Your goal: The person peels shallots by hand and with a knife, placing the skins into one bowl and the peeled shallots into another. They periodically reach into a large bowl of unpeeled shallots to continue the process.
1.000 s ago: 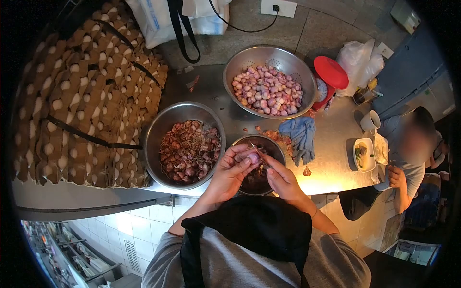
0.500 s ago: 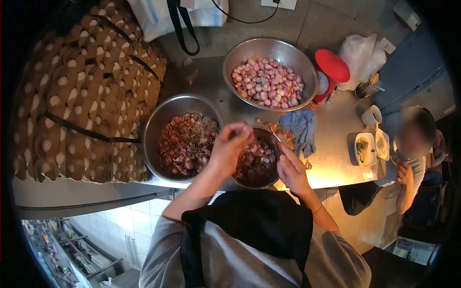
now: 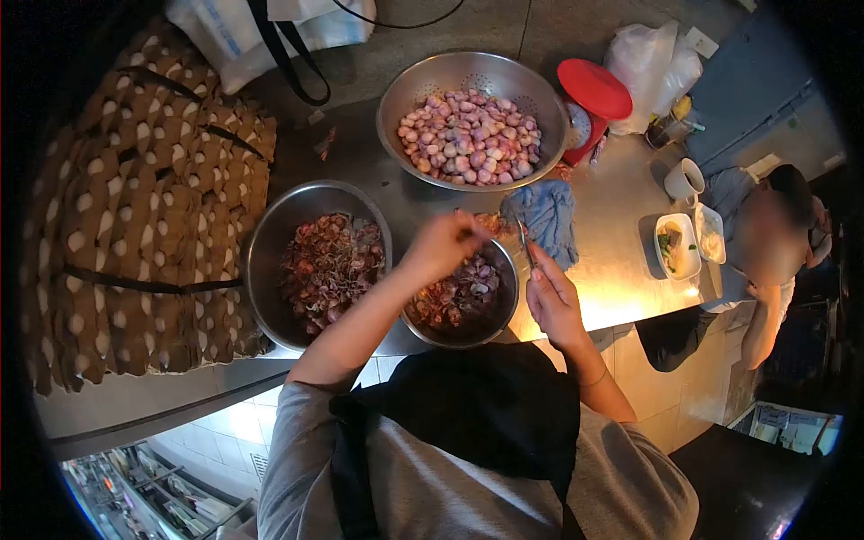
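Note:
My left hand (image 3: 443, 247) is over the upper left edge of a small metal bowl (image 3: 515, 301), its fingers pinched together; motion blur hides what they hold. In my right hand (image 3: 553, 301), at the bowl's right side, is a small knife (image 3: 523, 236) with its blade pointing up and away. Reddish bulbs and loose skins (image 3: 463, 297) lie in the small bowl. To its left a larger metal bowl (image 3: 256, 270) holds unpeeled shallots (image 3: 331, 270). Beyond both stands a metal colander (image 3: 393, 135) full of peeled pink shallots (image 3: 470, 139).
A blue cloth (image 3: 545, 220) lies right of the small bowl. Behind it is a red scale (image 3: 596, 90). Stacked egg trays (image 3: 135, 234) fill the left. At right are a white mug (image 3: 684, 180), a food container (image 3: 675, 247) and a seated person (image 3: 769, 234).
The camera view has shifted, so the colander and scale appear farther left and higher. My left hand is a little left of its earlier place and blurred; my right hand still holds the knife.

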Motion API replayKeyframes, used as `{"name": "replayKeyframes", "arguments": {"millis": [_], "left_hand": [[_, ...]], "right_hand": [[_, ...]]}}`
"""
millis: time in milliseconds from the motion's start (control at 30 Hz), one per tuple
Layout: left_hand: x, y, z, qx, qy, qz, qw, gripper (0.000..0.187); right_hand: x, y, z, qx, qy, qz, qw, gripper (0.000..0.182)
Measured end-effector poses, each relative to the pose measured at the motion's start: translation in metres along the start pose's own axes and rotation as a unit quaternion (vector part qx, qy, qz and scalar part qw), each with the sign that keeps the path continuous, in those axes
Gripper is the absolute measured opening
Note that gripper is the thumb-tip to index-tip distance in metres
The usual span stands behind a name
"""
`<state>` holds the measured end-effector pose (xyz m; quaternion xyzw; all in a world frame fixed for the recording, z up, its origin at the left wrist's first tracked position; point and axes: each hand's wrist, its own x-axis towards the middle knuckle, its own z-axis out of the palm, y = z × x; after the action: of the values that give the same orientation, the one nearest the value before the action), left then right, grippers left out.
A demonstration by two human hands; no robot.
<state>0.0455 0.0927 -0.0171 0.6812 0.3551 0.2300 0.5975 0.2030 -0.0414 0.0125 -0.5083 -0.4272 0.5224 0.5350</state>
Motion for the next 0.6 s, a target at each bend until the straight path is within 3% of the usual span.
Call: {"name": "replayKeyframes", "arguments": {"millis": [67, 167, 267, 467, 567, 600], "left_hand": [[-0.004, -0.006, 0.013, 0.287, -0.048, 0.016, 0.957, 0.014], [0.005, -0.052, 0.034, 0.423, -0.116, 0.001, 0.899, 0.023], [0.003, -0.053, 0.037, 0.455, -0.157, 0.025, 0.876, 0.029], [0.002, -0.062, 0.04, 0.484, -0.098, 0.0, 0.869, 0.022], [-0.014, -0.047, 0.033, 0.487, -0.085, 0.106, 0.863, 0.02], [-0.015, -0.04, 0.031, 0.472, -0.088, 0.07, 0.874, 0.022]], "right_hand": [[0.0, 0.0, -0.002, 0.01, -0.003, 0.007, 1.0, 0.04], [0.001, 0.003, -0.001, 0.036, -0.007, 0.008, 0.999, 0.04], [0.0, 0.003, 0.002, 0.047, 0.0, 0.016, 0.999, 0.04], [-0.001, 0.009, 0.006, 0.035, -0.014, 0.013, 0.999, 0.039], [-0.002, 0.006, 0.008, 0.029, -0.04, 0.009, 0.999, 0.04], [-0.003, 0.005, 0.008, 0.027, -0.05, 0.009, 0.998, 0.04]]}}
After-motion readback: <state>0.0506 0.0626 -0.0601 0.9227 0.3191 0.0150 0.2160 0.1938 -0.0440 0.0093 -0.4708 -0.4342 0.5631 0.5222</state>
